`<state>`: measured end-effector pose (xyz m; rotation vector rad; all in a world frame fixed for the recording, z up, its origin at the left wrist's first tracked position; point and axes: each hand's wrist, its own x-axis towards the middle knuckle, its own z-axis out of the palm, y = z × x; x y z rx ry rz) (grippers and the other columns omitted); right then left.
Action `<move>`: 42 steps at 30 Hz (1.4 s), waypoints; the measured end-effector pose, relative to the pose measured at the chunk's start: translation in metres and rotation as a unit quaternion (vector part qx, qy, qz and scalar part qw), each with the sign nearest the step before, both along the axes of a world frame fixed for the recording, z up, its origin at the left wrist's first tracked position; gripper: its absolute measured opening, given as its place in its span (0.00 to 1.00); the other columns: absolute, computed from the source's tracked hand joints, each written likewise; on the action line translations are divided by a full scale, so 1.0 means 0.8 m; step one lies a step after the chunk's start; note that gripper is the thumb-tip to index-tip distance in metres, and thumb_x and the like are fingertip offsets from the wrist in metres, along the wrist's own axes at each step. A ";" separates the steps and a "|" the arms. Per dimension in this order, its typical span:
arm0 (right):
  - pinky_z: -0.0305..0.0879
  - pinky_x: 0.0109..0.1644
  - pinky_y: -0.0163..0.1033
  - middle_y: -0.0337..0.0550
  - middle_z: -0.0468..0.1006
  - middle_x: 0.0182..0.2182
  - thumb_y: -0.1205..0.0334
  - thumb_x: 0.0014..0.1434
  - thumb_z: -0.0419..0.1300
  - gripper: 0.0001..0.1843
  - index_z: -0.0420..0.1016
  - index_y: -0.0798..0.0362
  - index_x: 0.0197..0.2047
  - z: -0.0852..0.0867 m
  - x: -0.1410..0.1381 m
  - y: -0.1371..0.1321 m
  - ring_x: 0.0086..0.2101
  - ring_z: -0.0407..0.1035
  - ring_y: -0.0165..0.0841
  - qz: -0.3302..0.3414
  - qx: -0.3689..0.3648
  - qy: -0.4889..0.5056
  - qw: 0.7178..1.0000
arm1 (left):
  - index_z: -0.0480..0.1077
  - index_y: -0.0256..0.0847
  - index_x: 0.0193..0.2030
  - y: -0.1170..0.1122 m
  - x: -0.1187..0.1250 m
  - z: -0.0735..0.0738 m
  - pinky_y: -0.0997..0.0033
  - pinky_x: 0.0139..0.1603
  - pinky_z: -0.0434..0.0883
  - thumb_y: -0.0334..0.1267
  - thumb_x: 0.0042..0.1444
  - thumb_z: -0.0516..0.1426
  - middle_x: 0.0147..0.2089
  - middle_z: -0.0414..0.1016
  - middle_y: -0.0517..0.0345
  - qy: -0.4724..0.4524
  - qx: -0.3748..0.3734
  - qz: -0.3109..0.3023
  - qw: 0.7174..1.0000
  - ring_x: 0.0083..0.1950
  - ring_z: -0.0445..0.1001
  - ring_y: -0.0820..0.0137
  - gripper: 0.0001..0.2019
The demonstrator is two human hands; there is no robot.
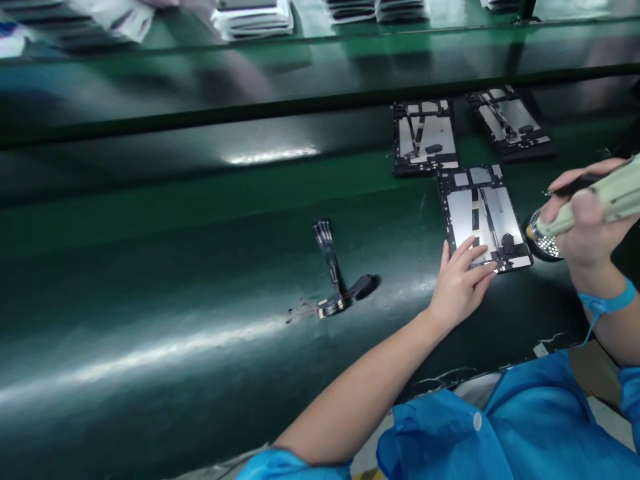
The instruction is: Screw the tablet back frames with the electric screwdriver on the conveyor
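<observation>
Nearest to me, my blue smock (525, 427) fills the bottom right corner. On my right wrist sits a blue wrist strap (607, 303). My left hand (463, 283) reaches out over the green belt (150, 267), fingers loose and spread, with the fingertips pressing flat on the near left corner of the tablet frame (483, 217), which lies face-open on the belt at the right. My right hand (585, 220) is clenched around a pale screwdriver (595, 200), held tilted just to the right of that frame, its tip over a small round dish (547, 243) beside the frame's near right corner. To the left, well apart from my hands, a loose cable assembly (337, 277) lies on the belt. Farther off, a second frame (425, 137) touches the far edge of mine, and a third frame (510, 123) lies to its right. At the far edge, blurred stacks (253, 17) rest beyond the belt.
</observation>
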<state>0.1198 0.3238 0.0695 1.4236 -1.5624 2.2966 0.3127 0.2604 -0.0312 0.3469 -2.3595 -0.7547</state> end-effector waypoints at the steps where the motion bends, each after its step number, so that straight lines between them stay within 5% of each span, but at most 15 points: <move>1: 0.63 0.17 0.35 0.36 0.78 0.33 0.63 0.59 0.66 0.11 0.71 0.49 0.45 0.000 -0.014 -0.005 0.18 0.67 0.28 -0.035 -0.022 -0.002 0.999 | 0.81 0.44 0.47 0.000 0.000 0.000 0.24 0.71 0.56 0.36 0.66 0.60 0.58 0.79 0.46 0.003 -0.001 0.000 1.000 0.70 0.69 0.51 0.08; 5: 0.63 0.18 0.36 0.37 0.78 0.31 0.58 0.58 0.70 0.14 0.71 0.50 0.43 -0.016 -0.057 -0.019 0.18 0.67 0.27 -0.103 0.016 0.003 0.995 | 0.81 0.45 0.47 -0.001 0.000 0.001 0.25 0.71 0.55 0.36 0.67 0.60 0.58 0.79 0.47 -0.004 0.003 0.001 1.000 0.70 0.69 0.52 0.08; 11: 0.61 0.18 0.38 0.37 0.76 0.30 0.46 0.58 0.72 0.22 0.70 0.50 0.44 -0.037 -0.069 -0.021 0.17 0.66 0.27 -0.103 0.041 0.009 0.994 | 0.81 0.45 0.48 -0.001 0.002 0.004 0.26 0.72 0.56 0.36 0.67 0.60 0.58 0.79 0.47 -0.011 -0.002 -0.001 1.000 0.70 0.69 0.52 0.08; 24: 0.63 0.18 0.36 0.35 0.75 0.27 0.48 0.56 0.72 0.20 0.69 0.49 0.42 -0.040 -0.068 -0.023 0.16 0.66 0.28 -0.134 0.059 -0.006 0.989 | 0.81 0.44 0.47 -0.001 0.002 0.001 0.26 0.72 0.56 0.36 0.66 0.60 0.57 0.79 0.47 0.003 0.001 0.000 1.000 0.70 0.70 0.52 0.08; 31: 0.62 0.16 0.35 0.35 0.77 0.28 0.63 0.53 0.68 0.14 0.70 0.51 0.41 -0.019 -0.056 -0.021 0.15 0.66 0.28 -0.124 0.022 -0.035 0.991 | 0.79 0.43 0.50 0.001 0.000 0.002 0.28 0.74 0.53 0.37 0.65 0.61 0.58 0.78 0.46 -0.009 0.019 -0.002 1.000 0.71 0.68 0.52 0.09; 36: 0.64 0.16 0.37 0.38 0.78 0.32 0.66 0.56 0.65 0.12 0.71 0.50 0.44 0.005 0.013 -0.003 0.17 0.68 0.31 0.010 -0.001 -0.038 0.999 | 0.73 0.37 0.58 0.003 -0.004 0.002 0.28 0.75 0.50 0.41 0.62 0.64 0.60 0.77 0.41 -0.008 0.036 -0.007 0.999 0.71 0.67 0.50 0.20; 42: 0.73 0.24 0.42 0.38 0.79 0.40 0.60 0.61 0.69 0.17 0.74 0.39 0.52 -0.013 0.063 0.011 0.21 0.72 0.32 0.178 0.082 -0.006 0.981 | 0.74 0.41 0.59 0.001 -0.005 0.005 0.31 0.76 0.46 0.41 0.60 0.65 0.62 0.76 0.42 -0.035 0.055 -0.016 0.998 0.73 0.65 0.50 0.20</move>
